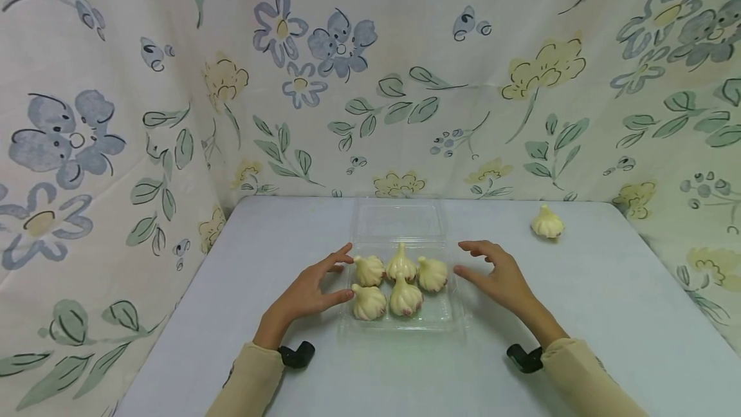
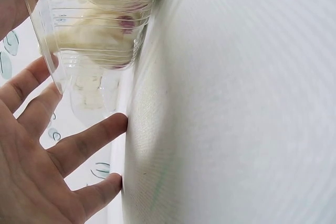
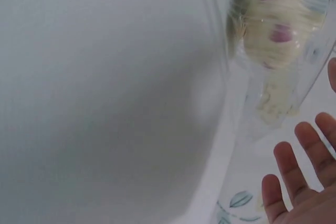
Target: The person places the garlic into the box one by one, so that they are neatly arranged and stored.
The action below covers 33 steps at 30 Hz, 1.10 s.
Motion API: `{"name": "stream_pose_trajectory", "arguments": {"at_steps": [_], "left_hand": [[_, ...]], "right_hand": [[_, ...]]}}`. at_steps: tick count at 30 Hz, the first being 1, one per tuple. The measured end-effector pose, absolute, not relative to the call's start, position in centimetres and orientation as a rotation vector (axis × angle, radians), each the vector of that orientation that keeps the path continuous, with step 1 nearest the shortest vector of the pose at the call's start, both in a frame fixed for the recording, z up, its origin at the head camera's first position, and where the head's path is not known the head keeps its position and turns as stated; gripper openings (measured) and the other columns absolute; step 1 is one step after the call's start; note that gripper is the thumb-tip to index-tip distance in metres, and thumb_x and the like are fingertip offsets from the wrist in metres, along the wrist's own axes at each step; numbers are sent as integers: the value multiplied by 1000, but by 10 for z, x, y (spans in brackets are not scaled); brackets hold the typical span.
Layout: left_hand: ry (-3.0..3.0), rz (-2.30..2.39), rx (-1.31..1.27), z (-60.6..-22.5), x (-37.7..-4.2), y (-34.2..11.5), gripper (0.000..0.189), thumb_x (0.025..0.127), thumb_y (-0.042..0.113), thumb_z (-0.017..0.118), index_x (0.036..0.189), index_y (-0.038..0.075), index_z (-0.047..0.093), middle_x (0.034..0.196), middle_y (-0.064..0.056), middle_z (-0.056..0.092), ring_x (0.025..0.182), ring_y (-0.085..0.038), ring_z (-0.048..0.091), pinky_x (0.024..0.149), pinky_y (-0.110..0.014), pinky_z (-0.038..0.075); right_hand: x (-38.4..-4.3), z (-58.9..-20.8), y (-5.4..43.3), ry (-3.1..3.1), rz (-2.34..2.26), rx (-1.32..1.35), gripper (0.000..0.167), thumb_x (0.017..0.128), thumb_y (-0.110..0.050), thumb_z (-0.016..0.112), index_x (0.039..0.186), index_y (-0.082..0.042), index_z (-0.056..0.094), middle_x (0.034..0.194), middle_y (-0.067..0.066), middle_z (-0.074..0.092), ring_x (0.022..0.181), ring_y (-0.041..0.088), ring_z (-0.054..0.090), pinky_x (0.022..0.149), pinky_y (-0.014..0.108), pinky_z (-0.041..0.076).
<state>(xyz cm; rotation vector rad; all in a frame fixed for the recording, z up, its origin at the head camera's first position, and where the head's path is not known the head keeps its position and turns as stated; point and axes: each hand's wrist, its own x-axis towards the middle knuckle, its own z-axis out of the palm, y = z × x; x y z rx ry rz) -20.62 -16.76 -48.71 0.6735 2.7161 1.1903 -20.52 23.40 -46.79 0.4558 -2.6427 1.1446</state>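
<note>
A clear plastic clamshell box lies at mid-table with its lid folded back away from me. Several garlic bulbs sit inside it, leaving bare bottom at the front right corner. At the box's left side is my left hand, fingers spread; in the left wrist view, fingertips touch the clear rim. My right hand hovers by the right side with fingers loosely bent and nothing held. In the right wrist view its visible fingers stand apart from the box.
One more garlic bulb lies alone on the white table, toward the far right edge. A floral curtain hangs behind the table and along both sides. Dark wrist cameras are strapped at both cuffs.
</note>
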Motion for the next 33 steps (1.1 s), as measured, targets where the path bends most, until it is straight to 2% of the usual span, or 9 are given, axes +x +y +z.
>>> {"name": "stream_pose_trajectory", "arguments": {"at_steps": [15, 33], "left_hand": [[2714, 1193, 688, -487, -206, -168, 83, 89, 52, 74, 157, 48, 27, 147, 11, 55, 136, -27, 57, 109, -67, 40], [2721, 1194, 703, -486, -205, -167, 84, 89, 51, 74, 159, 45, 27, 147, 8, 56, 134, -29, 58, 108, -68, 41]], "right_hand": [[-212, -476, 264, -2593, 1085, 267, 49, 89, -21, 80, 132, -3, 64, 130, 19, 66, 113, 37, 62, 93, 53, 44], [-216, -480, 298, -2572, 1095, 52, 52, 92, -25, 77, 133, 2, 62, 132, 27, 64, 115, 43, 60, 92, 48, 41]]}}
